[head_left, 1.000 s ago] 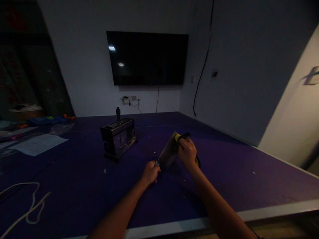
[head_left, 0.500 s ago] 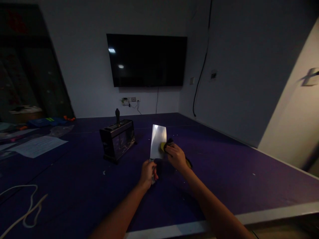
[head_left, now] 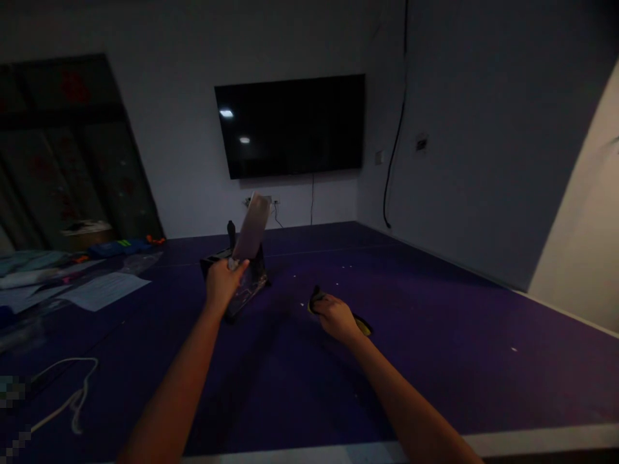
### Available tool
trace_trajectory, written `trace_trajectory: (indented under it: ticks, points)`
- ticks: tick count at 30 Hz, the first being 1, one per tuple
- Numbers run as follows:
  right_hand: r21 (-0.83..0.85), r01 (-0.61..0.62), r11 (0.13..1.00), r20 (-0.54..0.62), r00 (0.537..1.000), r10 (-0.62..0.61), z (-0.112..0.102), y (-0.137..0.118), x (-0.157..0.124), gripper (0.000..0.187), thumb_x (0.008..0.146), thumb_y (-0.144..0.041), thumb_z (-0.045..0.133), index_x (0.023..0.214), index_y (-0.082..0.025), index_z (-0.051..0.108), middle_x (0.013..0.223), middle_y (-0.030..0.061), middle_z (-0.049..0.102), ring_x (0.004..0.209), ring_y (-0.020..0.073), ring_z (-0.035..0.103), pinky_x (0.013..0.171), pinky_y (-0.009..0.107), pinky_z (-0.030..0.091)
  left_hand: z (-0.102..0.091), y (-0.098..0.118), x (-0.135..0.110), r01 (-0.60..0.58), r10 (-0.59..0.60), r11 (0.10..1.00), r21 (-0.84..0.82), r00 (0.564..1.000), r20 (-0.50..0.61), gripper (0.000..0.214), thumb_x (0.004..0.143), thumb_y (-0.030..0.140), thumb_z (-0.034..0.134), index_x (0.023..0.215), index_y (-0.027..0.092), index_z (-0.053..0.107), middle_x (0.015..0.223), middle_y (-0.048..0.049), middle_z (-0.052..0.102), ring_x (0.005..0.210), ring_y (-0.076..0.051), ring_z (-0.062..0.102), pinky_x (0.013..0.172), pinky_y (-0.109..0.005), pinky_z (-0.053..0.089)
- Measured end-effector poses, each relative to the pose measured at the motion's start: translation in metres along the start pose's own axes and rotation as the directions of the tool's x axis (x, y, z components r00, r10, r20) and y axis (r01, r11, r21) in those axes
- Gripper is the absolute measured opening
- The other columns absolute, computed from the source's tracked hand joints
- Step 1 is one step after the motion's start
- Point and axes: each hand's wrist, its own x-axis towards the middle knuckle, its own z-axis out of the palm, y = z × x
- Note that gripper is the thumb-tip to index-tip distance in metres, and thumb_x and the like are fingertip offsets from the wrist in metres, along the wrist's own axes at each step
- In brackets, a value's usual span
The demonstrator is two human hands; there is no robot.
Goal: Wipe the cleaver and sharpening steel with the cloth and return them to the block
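Above the purple worktop [head_left: 435, 335], the left hand [head_left: 223, 281] held a cleaver [head_left: 252, 227] by its handle. Its fingers [head_left: 236, 267] were clenched round the grip, and the broad blade was raised and tilted up to the right. The blade stood in front of a dark knife block [head_left: 254, 280], which rested on the worktop just behind that hand and had one black handle poking from its top. To the right, well apart from the cleaver, the right hand [head_left: 334, 317] lay low on the worktop. Its fingers were closed over a yellow and dark sponge [head_left: 363, 327], whose ends showed on either side of the hand. A paper sheet [head_left: 104, 290] lay far left, a white cord [head_left: 72, 399] nearer, and a dark television [head_left: 290, 125] hung on the wall.
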Motion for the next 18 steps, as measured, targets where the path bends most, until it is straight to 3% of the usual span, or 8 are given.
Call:
trace_trajectory:
  ticks: [2,4,5,8,12,18]
  points:
    - [0.010,0.008,1.000,0.014,1.000,-0.008,0.000,-0.001,0.000,0.022,0.070,-0.005,0.045,0.075,-0.019,0.060,0.079,0.0042,0.063,0.084,0.0171,0.053,0.073,0.025,0.037,-0.035,0.022,0.036,-0.048,0.042,0.957,0.285,0.999,0.029,0.034,0.063,0.050,0.065,0.061,0.018,0.053,0.045,-0.0001,0.052,0.045,-0.016,0.054,0.043,-0.022,0.035]
    - [0.022,0.016,1.000,0.026,1.000,-0.017,-0.001,-0.004,0.001,0.021,0.071,-0.006,0.044,0.076,-0.019,0.060,0.080,0.0043,0.063,0.085,0.0172,0.053,0.073,0.025,0.036,-0.064,0.047,0.069,-0.085,0.030,0.883,0.462,0.992,0.125,0.031,0.063,0.044,0.068,0.059,0.017,0.053,0.043,-0.0002,0.050,0.046,-0.017,0.055,0.045,-0.023,0.036]
    - [0.027,0.016,1.000,0.030,0.999,-0.016,-0.001,-0.005,0.001,0.021,0.071,-0.006,0.044,0.076,-0.019,0.060,0.080,0.0044,0.063,0.085,0.0173,0.053,0.073,0.026,0.036,-0.076,0.060,0.083,-0.093,-0.006,0.846,0.526,0.983,0.183,0.030,0.064,0.041,0.069,0.057,0.016,0.053,0.043,-0.0014,0.051,0.046,-0.017,0.055,0.046,-0.023,0.037]
    - [0.042,0.011,0.999,0.035,0.999,-0.013,-0.003,-0.007,0.001,0.020,0.071,-0.007,0.044,0.075,-0.019,0.059,0.080,0.0044,0.063,0.084,0.0177,0.054,0.073,0.026,0.036,-0.097,0.091,0.110,-0.084,-0.100,0.715,0.694,0.970,0.220,0.030,0.063,0.032,0.072,0.050,0.013,0.053,0.042,-0.0036,0.050,0.048,-0.017,0.054,0.049,-0.025,0.039]
    - [0.043,-0.003,0.999,0.036,0.999,0.002,-0.008,-0.008,0.003,0.021,0.071,-0.007,0.044,0.077,-0.019,0.060,0.082,0.0051,0.064,0.085,0.0184,0.054,0.074,0.026,0.037,-0.107,0.109,0.118,-0.095,-0.192,0.621,0.778,0.944,0.268,0.031,0.065,0.023,0.073,0.047,0.011,0.052,0.038,-0.0007,0.046,0.045,-0.012,0.045,0.049,-0.023,0.036]
    - [0.052,-0.022,0.998,0.038,0.999,0.020,-0.010,-0.011,0.004,0.021,0.070,-0.007,0.044,0.077,-0.019,0.060,0.082,0.0061,0.064,0.086,0.0180,0.055,0.075,0.026,0.038,-0.112,0.108,0.110,-0.144,-0.215,0.554,0.820,0.927,0.308,0.033,0.068,0.020,0.071,0.044,0.008,0.051,0.033,0.0022,0.039,0.046,-0.009,0.040,0.051,-0.022,0.034]
